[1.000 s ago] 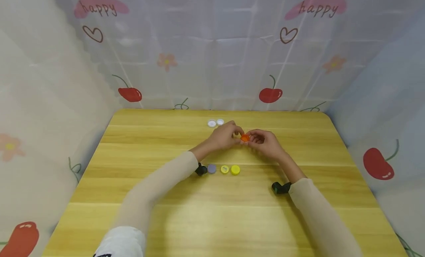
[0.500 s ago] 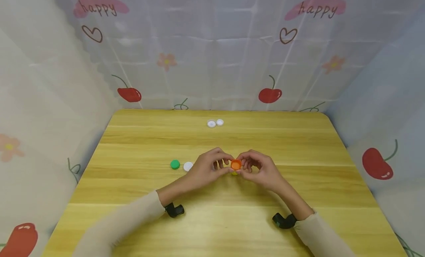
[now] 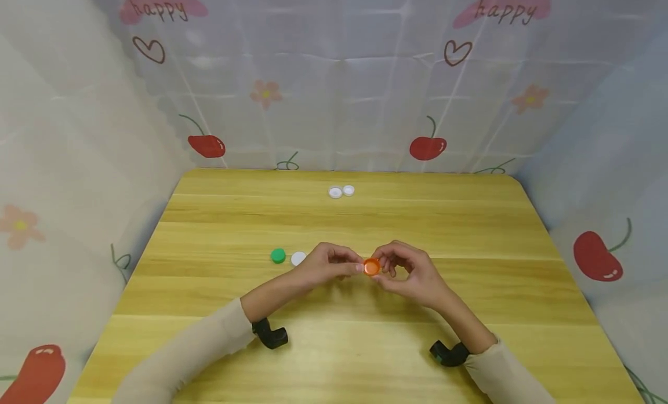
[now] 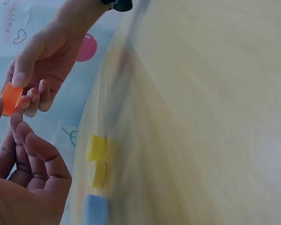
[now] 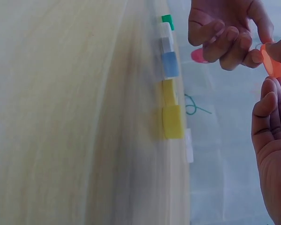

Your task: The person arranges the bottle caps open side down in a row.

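Observation:
An orange bottle cap (image 3: 371, 267) is held in the air above the table between both hands, its hollow side facing the head camera. My left hand (image 3: 326, 265) pinches the cap's left edge with thumb and fingertip. From the other side my right hand (image 3: 412, 272) pinches it too, its thumb on the cap in the left wrist view. Below the hands, the right wrist view has a row of caps: two yellow caps (image 5: 173, 122), a blue-looking cap (image 5: 170, 64), whitish ones and a green cap (image 5: 167, 21). In the head view the hands hide the middle of this row.
Left of the hands lie a green cap (image 3: 278, 255) and a white cap (image 3: 298, 258). Two white caps (image 3: 341, 191) sit near the table's (image 3: 443, 213) back edge. Patterned curtains (image 3: 334, 102) enclose the back and sides. Black wrist cameras (image 3: 271, 335) project from both wrists.
Both hands have come back toward the person with the orange cap, from the table's rear to above the row of caps. Over the last half second the cap has shifted only slightly.

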A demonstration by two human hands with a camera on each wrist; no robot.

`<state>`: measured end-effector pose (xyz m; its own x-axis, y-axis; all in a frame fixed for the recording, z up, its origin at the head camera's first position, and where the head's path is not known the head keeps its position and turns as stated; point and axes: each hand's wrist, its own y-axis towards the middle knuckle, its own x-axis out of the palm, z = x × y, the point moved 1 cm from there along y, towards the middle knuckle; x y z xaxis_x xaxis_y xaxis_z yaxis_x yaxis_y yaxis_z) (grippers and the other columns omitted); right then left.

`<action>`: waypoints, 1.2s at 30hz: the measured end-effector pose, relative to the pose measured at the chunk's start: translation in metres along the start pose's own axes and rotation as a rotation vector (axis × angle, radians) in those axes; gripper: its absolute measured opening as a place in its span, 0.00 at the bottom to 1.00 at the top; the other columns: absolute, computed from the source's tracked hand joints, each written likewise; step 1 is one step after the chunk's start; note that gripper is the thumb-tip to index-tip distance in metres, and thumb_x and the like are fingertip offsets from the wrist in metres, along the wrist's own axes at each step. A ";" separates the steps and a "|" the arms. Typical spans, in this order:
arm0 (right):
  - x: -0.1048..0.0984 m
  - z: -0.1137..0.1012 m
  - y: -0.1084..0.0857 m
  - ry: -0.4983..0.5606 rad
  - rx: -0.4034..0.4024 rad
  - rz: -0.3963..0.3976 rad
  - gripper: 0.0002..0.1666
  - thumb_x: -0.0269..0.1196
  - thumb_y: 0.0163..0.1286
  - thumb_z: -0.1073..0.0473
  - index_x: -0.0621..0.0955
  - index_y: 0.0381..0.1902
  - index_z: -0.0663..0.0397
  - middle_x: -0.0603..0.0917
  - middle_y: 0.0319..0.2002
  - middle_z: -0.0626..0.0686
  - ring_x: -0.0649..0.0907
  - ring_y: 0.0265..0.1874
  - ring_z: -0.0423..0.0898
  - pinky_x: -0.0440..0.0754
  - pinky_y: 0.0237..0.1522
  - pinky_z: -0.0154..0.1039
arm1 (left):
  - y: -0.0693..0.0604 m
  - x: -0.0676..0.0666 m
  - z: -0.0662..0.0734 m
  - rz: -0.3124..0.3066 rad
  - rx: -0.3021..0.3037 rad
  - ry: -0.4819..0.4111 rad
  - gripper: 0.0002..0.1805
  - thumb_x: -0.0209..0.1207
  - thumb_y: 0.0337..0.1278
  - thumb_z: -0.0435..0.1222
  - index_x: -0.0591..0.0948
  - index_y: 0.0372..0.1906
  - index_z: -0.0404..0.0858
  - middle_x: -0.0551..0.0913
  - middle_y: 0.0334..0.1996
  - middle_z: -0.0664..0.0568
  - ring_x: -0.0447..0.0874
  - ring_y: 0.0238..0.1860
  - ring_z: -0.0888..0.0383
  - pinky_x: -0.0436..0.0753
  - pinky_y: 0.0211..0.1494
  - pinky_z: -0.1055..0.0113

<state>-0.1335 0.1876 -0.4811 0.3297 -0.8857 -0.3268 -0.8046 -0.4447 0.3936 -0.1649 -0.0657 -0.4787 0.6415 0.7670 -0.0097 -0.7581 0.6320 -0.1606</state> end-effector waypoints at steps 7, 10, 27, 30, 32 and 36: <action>0.002 0.001 -0.001 -0.039 0.006 -0.015 0.24 0.77 0.61 0.73 0.86 0.52 0.52 0.86 0.40 0.51 0.82 0.34 0.47 0.84 0.35 0.35 | 0.000 0.001 -0.003 0.009 0.004 0.013 0.14 0.67 0.68 0.40 0.90 0.49 0.34 0.89 0.37 0.55 0.77 0.36 0.59 0.79 0.44 0.66; 0.003 0.003 0.000 -0.052 0.025 -0.017 0.23 0.76 0.64 0.72 0.85 0.55 0.51 0.87 0.39 0.51 0.82 0.34 0.44 0.84 0.36 0.34 | -0.001 -0.001 -0.003 0.057 0.084 0.116 0.10 0.68 0.68 0.41 0.91 0.47 0.39 0.89 0.39 0.55 0.80 0.39 0.60 0.81 0.44 0.67; 0.011 0.014 0.000 0.286 0.376 -0.245 0.17 0.53 0.88 0.58 0.82 0.59 0.63 0.83 0.44 0.74 0.84 0.36 0.51 0.91 0.37 0.49 | -0.008 -0.010 -0.001 0.203 0.918 1.070 0.11 0.71 0.65 0.40 0.89 0.50 0.43 0.86 0.42 0.57 0.82 0.43 0.61 0.83 0.45 0.74; 0.012 0.018 0.000 0.381 0.362 -0.268 0.19 0.51 0.88 0.59 0.78 0.59 0.73 0.84 0.44 0.68 0.84 0.36 0.48 0.90 0.38 0.46 | -0.009 -0.009 0.001 0.208 0.961 1.120 0.11 0.71 0.66 0.40 0.89 0.50 0.43 0.86 0.42 0.57 0.82 0.42 0.61 0.83 0.45 0.73; 0.011 0.020 0.000 0.430 0.361 -0.280 0.20 0.51 0.87 0.60 0.76 0.59 0.76 0.85 0.43 0.62 0.84 0.36 0.47 0.90 0.40 0.43 | -0.009 -0.009 0.003 0.208 0.983 1.139 0.11 0.72 0.66 0.40 0.89 0.50 0.43 0.87 0.42 0.57 0.82 0.42 0.61 0.83 0.45 0.73; 0.011 0.022 0.000 0.484 0.365 -0.292 0.17 0.52 0.85 0.62 0.76 0.59 0.73 0.86 0.44 0.59 0.84 0.37 0.45 0.89 0.41 0.41 | -0.011 -0.007 0.005 0.197 1.010 1.157 0.11 0.72 0.65 0.40 0.89 0.49 0.42 0.87 0.42 0.57 0.83 0.42 0.61 0.84 0.45 0.74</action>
<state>-0.1409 0.1805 -0.5035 0.6749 -0.7335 0.0800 -0.7361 -0.6769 0.0041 -0.1617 -0.0779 -0.4724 -0.0981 0.6441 -0.7586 -0.2940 0.7095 0.6404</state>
